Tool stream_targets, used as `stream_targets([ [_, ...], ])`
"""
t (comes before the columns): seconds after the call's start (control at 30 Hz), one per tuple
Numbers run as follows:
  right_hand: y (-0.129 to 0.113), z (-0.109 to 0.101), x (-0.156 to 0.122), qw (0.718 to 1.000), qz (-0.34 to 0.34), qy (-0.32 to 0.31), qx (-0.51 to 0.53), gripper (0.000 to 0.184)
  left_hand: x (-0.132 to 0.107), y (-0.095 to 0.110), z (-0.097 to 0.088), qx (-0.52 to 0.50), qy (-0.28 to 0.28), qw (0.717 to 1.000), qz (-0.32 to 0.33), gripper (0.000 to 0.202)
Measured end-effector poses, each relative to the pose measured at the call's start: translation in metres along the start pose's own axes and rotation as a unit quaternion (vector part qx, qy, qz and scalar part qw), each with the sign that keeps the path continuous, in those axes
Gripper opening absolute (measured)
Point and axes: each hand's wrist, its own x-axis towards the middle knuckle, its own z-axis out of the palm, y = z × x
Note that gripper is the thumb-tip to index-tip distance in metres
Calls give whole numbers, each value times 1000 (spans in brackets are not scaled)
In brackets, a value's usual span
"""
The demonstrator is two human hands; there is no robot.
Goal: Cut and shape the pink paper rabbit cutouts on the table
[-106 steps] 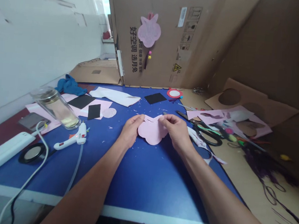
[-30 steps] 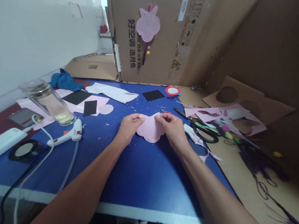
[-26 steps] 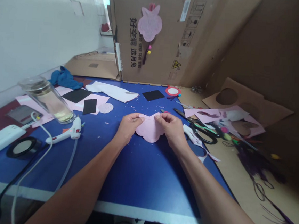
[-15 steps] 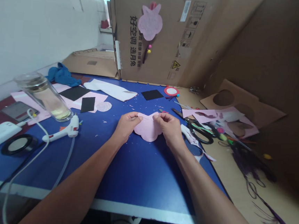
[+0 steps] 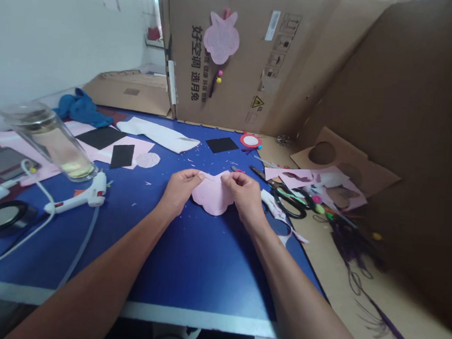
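Observation:
Between my two hands is a pink cutout point(image 5: 214, 196) with a scalloped lower edge, held a little above the blue table. My left hand point(image 5: 180, 189) pinches its upper left part between thumb and fingers. At its upper right, my right hand point(image 5: 244, 195) grips it the same way, closed. Fingers cover parts of both upper corners. A similar pink shape with two pointed ears point(image 5: 221, 38) hangs on the cardboard behind, with a dark strand and pink and yellow beads below it.
Black-handled scissors point(image 5: 290, 200) and pink scraps point(image 5: 350, 199) lie to the right. On the left are a white glue gun point(image 5: 84, 199), a glass bottle point(image 5: 64, 147) and black tape point(image 5: 2, 217). Black squares point(image 5: 222, 145) and a white cloth-like piece point(image 5: 158, 134) lie further back.
The whole view has shifted, so hands and table things appear further left. Both hands keep their pinch on the pink cutout, which looks much the same.

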Motion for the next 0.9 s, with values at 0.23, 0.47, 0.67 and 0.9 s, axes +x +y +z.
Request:
stream_targets([
  [0.23,5,0,1,1000,4,3,-9,35,1,-4,-1,6,9,1000,2,32],
  [0.47,6,0,0,1000,7,0,-6,35,1,-6,-2,1,4,1000,7,29],
  [0.67,4,0,-1,1000,14,-3,-2,35,-1,0,1,2,19,1000,8,27],
  [0.9,1,1,-3,1000,17,-12,13,32,-1,0,1,9,25,1000,11,28],
])
